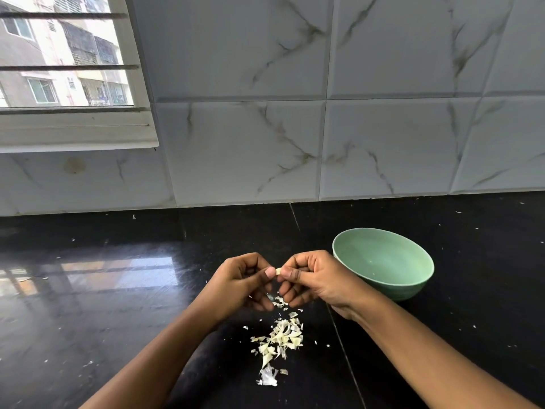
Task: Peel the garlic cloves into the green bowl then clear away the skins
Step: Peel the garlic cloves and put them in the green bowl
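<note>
Both hands pinch one clove [277, 271] between thumb tips, left hand [244, 280] and right hand [312, 278]; bowl [413, 287] just right, nearer right hand; skins [280, 340] on surface below

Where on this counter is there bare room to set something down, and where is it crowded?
Free: counter left of the left hand; the strip between wall tiles and green bowl. Crowded: skin pile near the right hand; both pinch the garlic clove.
</note>
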Demonstrator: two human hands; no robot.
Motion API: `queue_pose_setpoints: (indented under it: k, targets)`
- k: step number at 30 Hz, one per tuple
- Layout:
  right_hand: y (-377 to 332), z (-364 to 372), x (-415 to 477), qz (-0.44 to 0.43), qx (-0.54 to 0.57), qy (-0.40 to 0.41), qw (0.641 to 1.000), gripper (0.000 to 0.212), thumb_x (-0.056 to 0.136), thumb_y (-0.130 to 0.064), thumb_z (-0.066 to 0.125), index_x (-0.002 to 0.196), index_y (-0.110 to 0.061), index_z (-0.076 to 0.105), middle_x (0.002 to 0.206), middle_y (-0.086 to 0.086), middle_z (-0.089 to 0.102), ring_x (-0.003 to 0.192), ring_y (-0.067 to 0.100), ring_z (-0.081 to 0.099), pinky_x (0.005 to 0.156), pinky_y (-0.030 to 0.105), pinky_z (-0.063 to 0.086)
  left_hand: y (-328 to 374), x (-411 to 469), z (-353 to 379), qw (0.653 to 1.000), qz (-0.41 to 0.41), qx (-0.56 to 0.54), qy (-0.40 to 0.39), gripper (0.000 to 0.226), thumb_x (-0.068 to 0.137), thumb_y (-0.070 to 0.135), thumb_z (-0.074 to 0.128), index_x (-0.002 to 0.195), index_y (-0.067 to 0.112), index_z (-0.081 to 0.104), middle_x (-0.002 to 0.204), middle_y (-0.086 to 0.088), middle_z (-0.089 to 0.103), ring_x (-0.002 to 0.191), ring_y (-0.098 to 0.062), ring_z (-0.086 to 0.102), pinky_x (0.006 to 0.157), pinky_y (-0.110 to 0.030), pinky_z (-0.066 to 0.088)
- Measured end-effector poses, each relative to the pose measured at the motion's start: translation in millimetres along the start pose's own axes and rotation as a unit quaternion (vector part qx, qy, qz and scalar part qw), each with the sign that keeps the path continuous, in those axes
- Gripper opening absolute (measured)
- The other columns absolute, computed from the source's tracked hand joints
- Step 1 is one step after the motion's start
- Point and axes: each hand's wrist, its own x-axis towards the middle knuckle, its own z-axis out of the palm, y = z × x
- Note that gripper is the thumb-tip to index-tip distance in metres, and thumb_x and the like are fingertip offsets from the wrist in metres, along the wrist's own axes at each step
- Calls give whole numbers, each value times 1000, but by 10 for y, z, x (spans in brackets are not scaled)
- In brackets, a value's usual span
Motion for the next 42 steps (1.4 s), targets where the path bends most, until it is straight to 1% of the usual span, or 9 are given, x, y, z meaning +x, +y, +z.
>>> queue_pose_setpoints:
  k: [7,12,16,18,23,28,35,38,42]
  targets:
    - [-77,-97,-37,43,36,-66,996,14,93,-5,53,102,4,59,80,10,69,70,13,69,58,23,57,23,0,-2,995,-32,-87,-22,17,82,22,59,81,5,57,63,-3,61,49,-16,62,45,-22,49]
    - [-140,-148,-92,57,-49,-70,995,24,88,3,60,110,-6,61,109,15,67,87,19,69,54,23,55,2,22,-29,996,-28,-88,10,10,90,13,57,85,4,59,62,0,62,48,-15,62,44,-21,49]
    - [-137,-124,-69,22,-173,3,985,6,84,-12,69,85,-7,66,69,8,70,57,19,66,50,22,51,9,28,-36,993,-34,-108,24,14,80,17,64,87,6,61,64,-1,64,49,-15,63,44,-21,50]
    - [-119,-118,-43,7,-177,28,984,17,86,-16,67,74,-5,62,56,6,66,44,15,61,45,20,46,15,27,-28,993,-37,-113,26,21,73,21,66,87,6,62,64,-2,65,49,-15,64,45,-21,51]
    - [-99,-82,-59,57,-156,-31,986,19,94,-4,53,108,-8,66,96,4,70,73,12,69,51,18,52,20,22,-45,991,-35,-127,31,21,72,22,66,85,7,64,67,-4,66,52,-15,64,47,-21,52]
    - [-86,-78,-42,6,-178,27,984,7,76,-2,75,77,-8,72,68,9,71,57,20,67,48,22,51,11,19,-40,991,-40,-125,29,20,71,23,67,84,8,64,67,-4,67,53,-15,65,48,-22,52]
    - [-163,-48,-86,-47,-207,118,970,35,78,-32,74,57,-8,59,47,6,62,34,12,53,39,18,40,20,9,-36,992,-40,-115,19,22,71,23,67,86,7,65,68,-5,67,56,-15,66,49,-23,52]
    - [-146,-55,-65,-9,-192,69,979,31,92,-26,59,69,-6,63,58,8,67,43,16,61,44,20,46,21,8,-19,992,-40,-116,20,21,70,21,68,86,6,66,69,-6,69,56,-15,66,49,-22,53]
    - [-117,-41,-71,47,-181,6,982,23,98,-8,45,113,-9,62,105,5,68,76,14,70,56,23,56,21,13,-18,993,-36,-112,30,19,71,19,68,85,6,67,71,-7,71,57,-14,68,49,-20,52]
